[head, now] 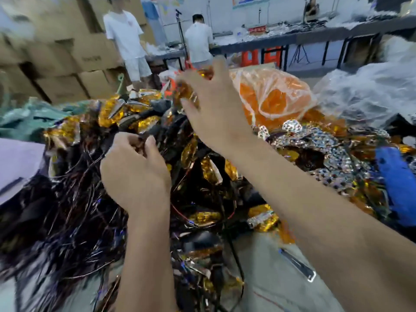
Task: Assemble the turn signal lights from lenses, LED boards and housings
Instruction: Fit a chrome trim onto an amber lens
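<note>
Head camera: a person's two bare forearms reach out over a worktable heaped with turn signal parts. The left hand (135, 170) has its fingers curled, pinching a small dark part with thin dark wires (144, 138) at the near edge of the heap. The right hand (211, 104) is raised higher and farther out, its fingers bent around a translucent amber lens piece (189, 91); motion blur hides the exact grip. The hands are apart, the right above and beyond the left.

Beneath them lies a tangled pile of amber-lensed lamp units with black housings and trailing wires (195, 158), spreading from the left edge to the table's middle. To the right sits a heap of shiny silver faceted reflector pieces (319, 145), with a blue object (396, 185) lying beside it near the right edge. Behind the right hand stands a clear plastic bag of orange lenses (276, 95), and a larger clear plastic bag (369, 91) to its right.

In the background, brown cardboard boxes (67, 57) are stacked at left, and two people in white shirts (126, 39) stand by a long cluttered bench (315, 34).
</note>
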`<state>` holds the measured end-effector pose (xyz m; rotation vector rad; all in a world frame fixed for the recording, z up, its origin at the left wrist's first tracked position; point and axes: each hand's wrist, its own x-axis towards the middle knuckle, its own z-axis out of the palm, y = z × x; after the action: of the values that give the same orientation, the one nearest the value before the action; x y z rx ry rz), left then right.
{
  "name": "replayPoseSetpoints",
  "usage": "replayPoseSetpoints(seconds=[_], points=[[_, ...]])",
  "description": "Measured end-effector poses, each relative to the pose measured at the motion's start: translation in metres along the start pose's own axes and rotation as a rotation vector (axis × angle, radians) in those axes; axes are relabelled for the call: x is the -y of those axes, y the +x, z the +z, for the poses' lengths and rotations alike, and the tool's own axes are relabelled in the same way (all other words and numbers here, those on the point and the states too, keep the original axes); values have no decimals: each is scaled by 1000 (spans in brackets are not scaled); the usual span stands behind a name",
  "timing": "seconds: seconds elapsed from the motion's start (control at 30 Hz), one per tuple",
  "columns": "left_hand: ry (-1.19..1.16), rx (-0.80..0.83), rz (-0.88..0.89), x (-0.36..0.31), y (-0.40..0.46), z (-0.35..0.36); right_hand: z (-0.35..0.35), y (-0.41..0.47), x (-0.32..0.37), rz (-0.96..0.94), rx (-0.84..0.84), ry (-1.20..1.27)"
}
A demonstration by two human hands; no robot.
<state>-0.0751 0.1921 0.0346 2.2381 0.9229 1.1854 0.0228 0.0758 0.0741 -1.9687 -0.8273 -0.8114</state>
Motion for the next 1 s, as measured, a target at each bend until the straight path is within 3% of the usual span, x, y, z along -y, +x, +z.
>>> replayPoseSetpoints(seconds=[0.07, 0.13, 0.2, 0.53, 0.7, 0.83, 1.0], points=[[44, 52, -49, 2, 3, 23, 29, -2, 7, -173, 280, -332], [48, 83, -105, 4, 2, 38, 47, -11, -2, -87, 506, -523], [25, 45, -153, 8, 2, 44, 52, -21, -17, -9, 558, -523], [-156, -69, -152, -23, -8, 39, 26, -36, -21, -33, 421, -384], [-489, -164, -37, -72, -53, 41, -13, -59, -35, 24, 134, 23], [-697, -14, -99, -106, -102, 59, -55, -90, -72, 212, -21, -21], [-712, 282, -186, -116, -141, 93, -115, -134, -131, 472, 182, -227]])
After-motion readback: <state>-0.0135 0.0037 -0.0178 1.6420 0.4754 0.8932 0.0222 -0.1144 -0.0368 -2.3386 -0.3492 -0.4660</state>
